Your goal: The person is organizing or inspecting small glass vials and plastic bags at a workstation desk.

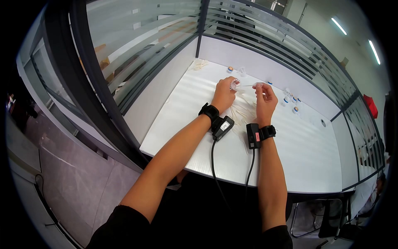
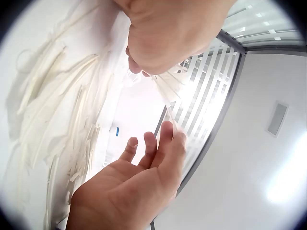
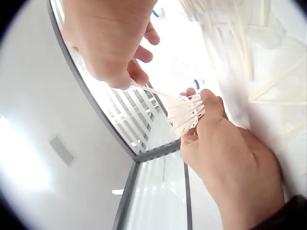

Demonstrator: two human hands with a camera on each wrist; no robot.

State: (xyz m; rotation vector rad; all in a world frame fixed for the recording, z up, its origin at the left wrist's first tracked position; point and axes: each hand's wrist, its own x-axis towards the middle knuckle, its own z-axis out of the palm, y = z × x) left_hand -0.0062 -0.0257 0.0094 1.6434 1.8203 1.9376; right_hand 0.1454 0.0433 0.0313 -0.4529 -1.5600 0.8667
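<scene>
My left hand (image 1: 224, 94) grips a whitish, see-through ribbed piece (image 3: 184, 114) over the table. Thin pale ribs fan out across it, and the fingers cover part of it. Facing it, my right hand (image 1: 265, 103) pinches the end of a thin white stick (image 3: 151, 90) between thumb and forefinger. That stick runs to the ribbed piece in the right wrist view. The right hand's other fingers are spread loosely in the left wrist view. Beneath both hands lie several long, thin cream-coloured strips (image 2: 79, 110), loosely heaped on the white table (image 1: 182, 141).
Small containers with blue rims and orange tops (image 1: 295, 109) stand at the right rear; a similar one (image 1: 230, 69) is at the back. Beside that sits a clear crumpled piece (image 1: 241, 72). More pale strips (image 1: 200, 64) lie in the far left corner. Partitions (image 1: 265, 62) border the table.
</scene>
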